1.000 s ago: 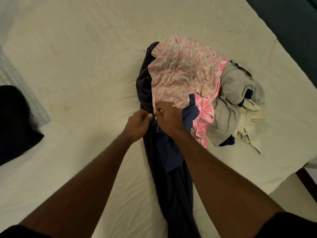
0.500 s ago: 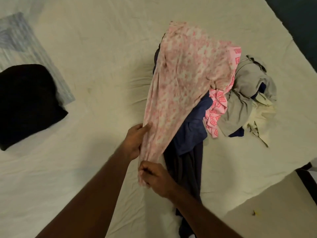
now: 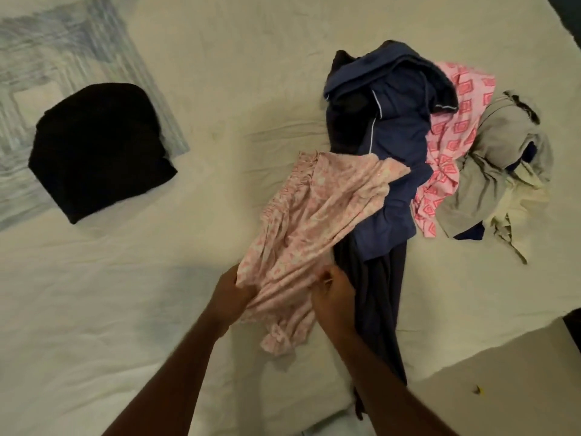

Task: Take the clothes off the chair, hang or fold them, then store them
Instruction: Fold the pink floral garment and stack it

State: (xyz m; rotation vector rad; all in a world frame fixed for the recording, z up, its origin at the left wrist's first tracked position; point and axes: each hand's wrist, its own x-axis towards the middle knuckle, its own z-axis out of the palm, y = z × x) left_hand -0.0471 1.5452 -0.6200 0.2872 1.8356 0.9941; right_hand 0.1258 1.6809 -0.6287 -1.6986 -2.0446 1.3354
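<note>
Cream bedsheet (image 3: 220, 73) – blue-grey patterned pillow (image 3: 56, 51) upper left; floor (image 3: 503, 388) lower right.

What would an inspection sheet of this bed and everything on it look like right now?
Surface: bed sheet, cream, wrinkled.
Job's things: pale pink floral garment, held at its near end, far end draped over the navy garment; beside it a bright pink patterned cloth and a grey garment; folded black garment lies apart.
Clutter: blue-grey patterned cloth under the black garment.
Grippers: left hand and right hand both grip the pale pink floral garment.
Cables: nothing seen.
Surroundings: floor beside the bed, with a small yellow scrap.
</note>
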